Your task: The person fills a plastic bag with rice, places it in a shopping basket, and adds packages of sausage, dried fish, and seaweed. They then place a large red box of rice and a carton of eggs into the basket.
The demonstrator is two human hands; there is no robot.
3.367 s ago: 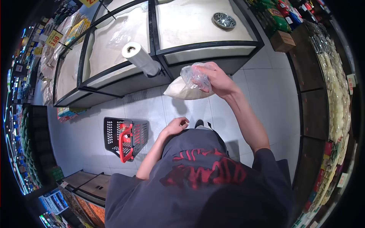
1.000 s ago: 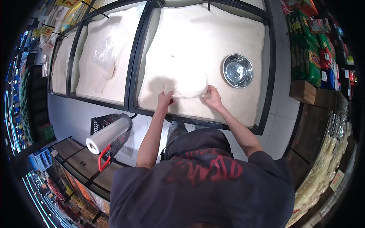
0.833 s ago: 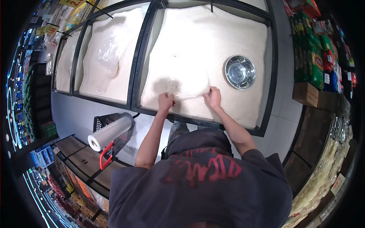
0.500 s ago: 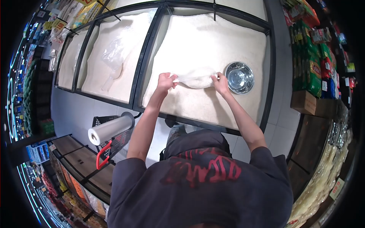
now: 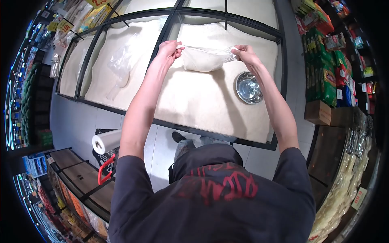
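Note:
A clear plastic bag [image 5: 204, 60] with white grain-like contents sagging in it is stretched between my two hands over the bin. My left hand [image 5: 170, 52] pinches one end of the bag, fingers closed. At the other end, my right hand [image 5: 245, 55] is closed on the gathered plastic. Below my right hand a shiny metal bowl [image 5: 249, 88] rests on the pale, fine-grained heap [image 5: 190, 101] that fills the bin. The bag's shadow falls across that heap.
Black frames [image 5: 162, 40] divide the neighbouring bins. Another clear bag [image 5: 122, 67] lies in the left bin. A plastic roll [image 5: 106, 141] stands near a basket with a red handle [image 5: 106, 169]. Green packages [image 5: 324, 83] and a cardboard box [image 5: 318, 112] line the right side.
Both hands have lifted the bag and moved it away from my body, farther over the bin. The hands are slightly wider apart, and the bag sags between them.

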